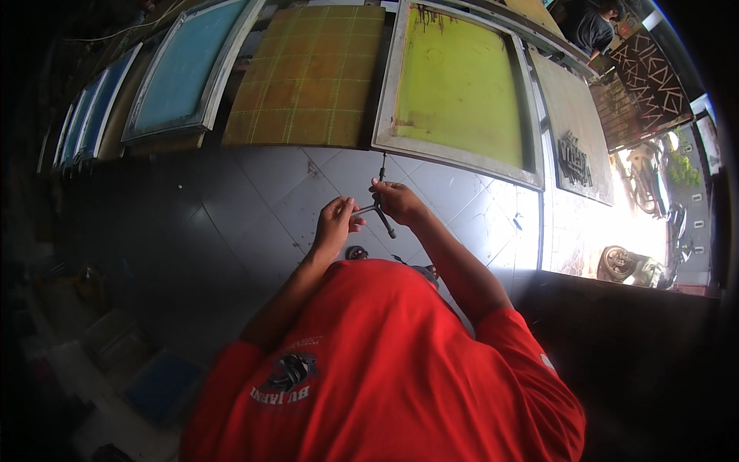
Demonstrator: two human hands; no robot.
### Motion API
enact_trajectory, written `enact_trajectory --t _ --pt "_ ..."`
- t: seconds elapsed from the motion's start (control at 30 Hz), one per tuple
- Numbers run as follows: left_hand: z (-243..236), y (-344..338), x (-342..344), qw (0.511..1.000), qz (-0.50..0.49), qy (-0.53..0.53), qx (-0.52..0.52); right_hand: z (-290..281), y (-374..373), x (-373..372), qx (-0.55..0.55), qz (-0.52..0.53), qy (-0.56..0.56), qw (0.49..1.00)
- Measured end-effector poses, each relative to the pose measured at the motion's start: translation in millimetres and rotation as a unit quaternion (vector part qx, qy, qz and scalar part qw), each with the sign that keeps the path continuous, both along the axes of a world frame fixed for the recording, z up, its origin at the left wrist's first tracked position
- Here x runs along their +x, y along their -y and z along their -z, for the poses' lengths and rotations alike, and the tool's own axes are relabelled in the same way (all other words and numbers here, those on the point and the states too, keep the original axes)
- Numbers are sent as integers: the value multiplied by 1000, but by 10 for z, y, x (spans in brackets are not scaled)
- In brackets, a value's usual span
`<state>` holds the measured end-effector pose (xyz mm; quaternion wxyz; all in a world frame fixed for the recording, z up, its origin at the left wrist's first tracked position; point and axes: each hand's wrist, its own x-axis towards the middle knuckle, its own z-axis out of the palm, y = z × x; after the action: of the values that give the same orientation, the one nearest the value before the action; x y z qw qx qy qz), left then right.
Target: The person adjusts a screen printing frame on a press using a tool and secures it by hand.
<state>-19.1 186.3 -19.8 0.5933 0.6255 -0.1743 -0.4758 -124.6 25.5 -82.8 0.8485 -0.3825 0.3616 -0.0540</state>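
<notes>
Between my two hands is a dark three-armed socket wrench [385, 221], shaped like a Y. My left hand [334, 222] pinches the arm that points left. On the right, my right hand [399, 203] has its fingers closed round the wrench near its middle. One arm points away from me, toward a thin metal rod [383, 160] at the near edge of a wooden frame; whether the socket sits on the rod is too small to tell. The third arm slants down to the right, free of both hands. Just beyond stands the frame with a yellow-green screen [460, 85].
Left of it lie a brown panel with yellow-green lines [304, 77] and several blue framed screens [185, 61]. A pale board with a dark cut-out shape [573, 162] lies right. Grey floor tiles [262, 192] stretch below. A person [591, 31] is at the far right; motorbikes [650, 181] stand outside.
</notes>
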Motion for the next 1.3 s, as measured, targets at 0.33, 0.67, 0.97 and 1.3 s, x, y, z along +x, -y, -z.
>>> enact_trajectory --t 0.33,0.67,0.97,1.3 --pt "563 -104 74 998 -27 35 48 -55 -23 -144 9 -25 46 999" --pt "456 -76 130 974 6 -214 -80 58 -26 -68 70 -23 91 993" --pt "327 -321 482 995 -100 -16 -7 -100 -68 -86 141 -44 165 975" --pt "-38 -2 217 981 115 153 -42 130 37 -104 54 -34 67 996"
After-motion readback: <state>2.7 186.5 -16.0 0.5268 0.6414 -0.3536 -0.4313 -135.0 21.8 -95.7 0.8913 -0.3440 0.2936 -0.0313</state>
